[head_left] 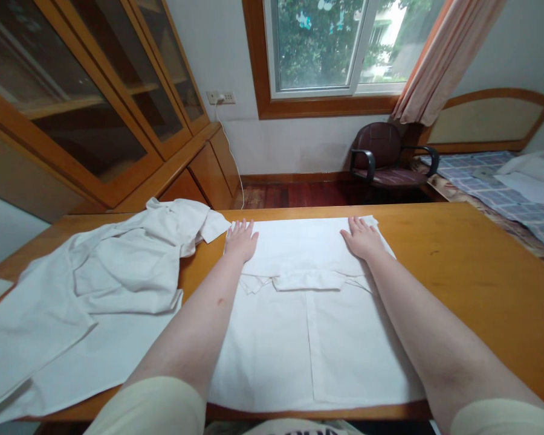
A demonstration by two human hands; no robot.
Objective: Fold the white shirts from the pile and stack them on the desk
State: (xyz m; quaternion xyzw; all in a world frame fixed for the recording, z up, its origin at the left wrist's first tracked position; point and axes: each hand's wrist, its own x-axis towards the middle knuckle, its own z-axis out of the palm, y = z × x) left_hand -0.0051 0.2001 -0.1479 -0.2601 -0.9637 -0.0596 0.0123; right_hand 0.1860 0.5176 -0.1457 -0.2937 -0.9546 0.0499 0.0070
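A folded white garment [308,314] lies flat on the wooden table [462,266] in front of me, its far part folded over toward me. My left hand [241,239] rests flat on the garment's far left corner, fingers stretched out. My right hand [361,237] presses flat on the far right corner, fingers spread. Neither hand holds anything. Both forearms reach across the cloth.
A second, crumpled white garment [95,284] lies in a heap on the table's left side. A glass-fronted wooden cabinet [95,109] stands at the left. Beyond the table are a dark armchair [385,157], a window and a bed [517,193] at the right.
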